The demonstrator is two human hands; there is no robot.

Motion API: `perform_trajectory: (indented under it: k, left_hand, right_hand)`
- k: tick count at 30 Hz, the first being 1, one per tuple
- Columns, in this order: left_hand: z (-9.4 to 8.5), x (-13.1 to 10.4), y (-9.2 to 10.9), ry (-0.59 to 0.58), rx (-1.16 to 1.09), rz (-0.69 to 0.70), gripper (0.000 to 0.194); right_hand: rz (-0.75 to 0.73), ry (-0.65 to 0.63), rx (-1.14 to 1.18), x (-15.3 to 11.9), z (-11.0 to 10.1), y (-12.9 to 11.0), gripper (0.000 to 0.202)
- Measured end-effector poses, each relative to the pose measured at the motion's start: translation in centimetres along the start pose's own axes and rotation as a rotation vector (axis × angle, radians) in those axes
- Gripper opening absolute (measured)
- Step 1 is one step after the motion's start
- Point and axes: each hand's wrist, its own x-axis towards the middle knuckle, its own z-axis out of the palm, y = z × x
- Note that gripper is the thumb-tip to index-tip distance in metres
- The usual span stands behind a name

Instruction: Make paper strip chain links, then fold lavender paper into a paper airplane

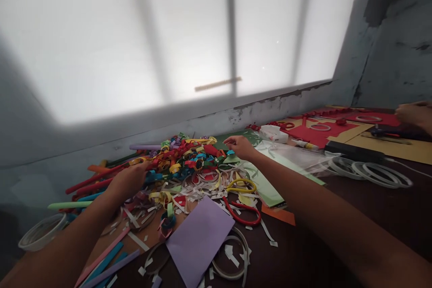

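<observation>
A heap of coloured paper chains and curls lies against the wall. My left hand reaches into the heap's left part, by orange and blue loops; its fingers are largely hidden, and what it touches is unclear. Over the heap's right edge is my right hand, fingers bent, above green paper; nothing can be made out in it. In front of the heap lies a purple paper sheet, with a red loop and a yellow loop behind it to the right.
White tape rings and a black case lie at the right. Another person's hand is at the far right, near red paper. Rolled paper tubes and a white roll are at left.
</observation>
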Motion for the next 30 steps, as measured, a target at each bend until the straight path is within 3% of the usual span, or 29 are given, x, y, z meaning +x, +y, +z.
perform_trajectory:
  k: [3, 7, 9, 11, 13, 16, 20, 24, 27, 30]
  left_hand:
    - [-2.0, -2.2, 2.6, -0.014, 0.01, -0.003, 0.037]
    - [-3.6, -6.8, 7.0, -0.009, -0.033, 0.154, 0.039]
    - [-3.4, -9.4, 9.0, -0.012, -0.038, 0.267, 0.034]
    - [-2.8, -11.6, 10.7, 0.038, 0.012, 0.519, 0.035]
    - [-1.8, -13.0, 11.9, 0.053, 0.018, 0.646, 0.038]
    - [-0.2, -13.5, 12.7, -0.009, -0.035, 0.667, 0.039]
    - [1.6, -12.8, 12.8, -0.164, -0.111, 0.56, 0.028]
    - [3.0, -12.9, 12.7, -0.152, -0.206, 0.531, 0.023]
    - [3.0, -13.5, 12.6, -0.169, -0.26, 0.517, 0.012]
    - [1.9, -13.9, 12.4, -0.28, -0.371, 0.487, 0.008]
  right_hand:
    - [-0.064, -0.052, -0.166, -0.9, -0.8, 0.3, 0.031]
    - [-0.121, -0.084, -0.378, -1.8, -0.6, 0.1, 0.032]
    - [-0.151, -0.069, -0.455, -1.9, -0.5, -0.2, 0.032]
    - [-0.182, -0.052, -0.512, -1.9, -0.7, -0.6, 0.032]
    - [-0.215, -0.042, -0.552, -1.7, -1.2, -1.0, 0.032]
    - [-0.267, -0.051, -0.583, -1.5, -2.1, -1.8, 0.034]
    - [-0.333, -0.083, -0.583, -1.1, -3.2, -3.0, 0.033]
    - [-0.348, -0.042, -0.531, -1.7, -3.7, -4.6, 0.031]
    - [-0.367, 0.028, -0.43, -4.1, -3.7, -6.6, 0.038]
    - [-0.471, -0.01, -0.29, -8.0, -3.3, -9.0, 0.042]
